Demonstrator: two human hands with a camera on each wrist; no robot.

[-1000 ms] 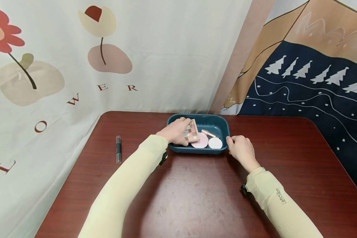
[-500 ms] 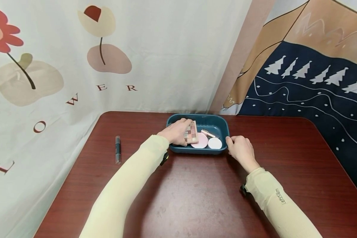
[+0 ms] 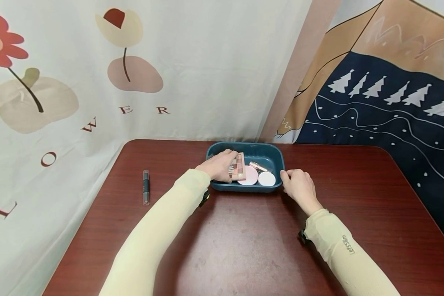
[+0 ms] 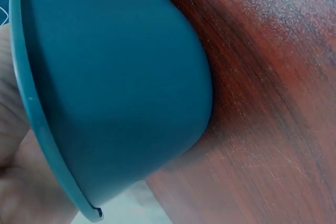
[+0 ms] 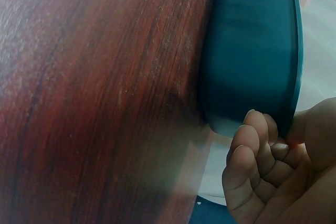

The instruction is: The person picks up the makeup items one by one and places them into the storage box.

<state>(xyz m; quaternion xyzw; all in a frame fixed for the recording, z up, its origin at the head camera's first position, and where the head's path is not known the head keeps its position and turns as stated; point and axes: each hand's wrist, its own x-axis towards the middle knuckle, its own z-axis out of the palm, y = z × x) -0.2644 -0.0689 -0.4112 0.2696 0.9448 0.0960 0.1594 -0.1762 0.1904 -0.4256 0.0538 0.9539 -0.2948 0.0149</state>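
Note:
In the head view a teal plastic basin [image 3: 263,153] stands at the table's far side. My left hand [image 3: 218,165] reaches over its left end and holds an eyeshadow palette [image 3: 239,168] inside; the fingers' far side is hidden. My right hand [image 3: 299,187] pinches the basin's right rim between thumb and fingers. In the right wrist view the fingers [image 5: 242,161] curl against the outer wall. Beside the palette lie a pink round compact [image 3: 250,176], a white round case [image 3: 267,179] and a small shiny tube [image 3: 259,166]. The basin's wall [image 4: 115,77] hides most of the left wrist view.
A dark two-ended makeup stick [image 3: 146,187] lies on the left of the brown wooden table [image 3: 244,238]. A printed white curtain [image 3: 207,74] hangs behind the table, with a navy tree-patterned cloth [image 3: 377,111] at the right.
The palette has turned a little and settled lower in the basin, my left hand with it. My right hand keeps its place on the rim.

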